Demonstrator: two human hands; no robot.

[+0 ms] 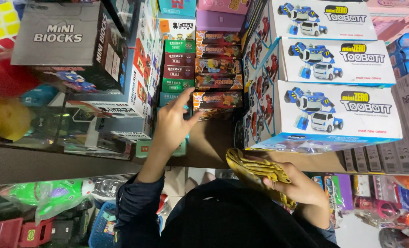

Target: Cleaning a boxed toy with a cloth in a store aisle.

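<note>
A: We note the left hand [171, 123] covers part of the small orange-and-dark toy box [212, 113] at the stack's foot.

B: We see the crumpled yellow cloth [252, 171] half buried in the right hand [301, 188].

Crumpled mustard-yellow cloth [255, 172], bunched into folds, gripped low in the right hand [301, 188], just below the big white toy-robot cartons. Small flat orange box [217, 99], lowest of a stack on the wooden shelf, touched by the left hand [172, 126] at its left end.
</note>
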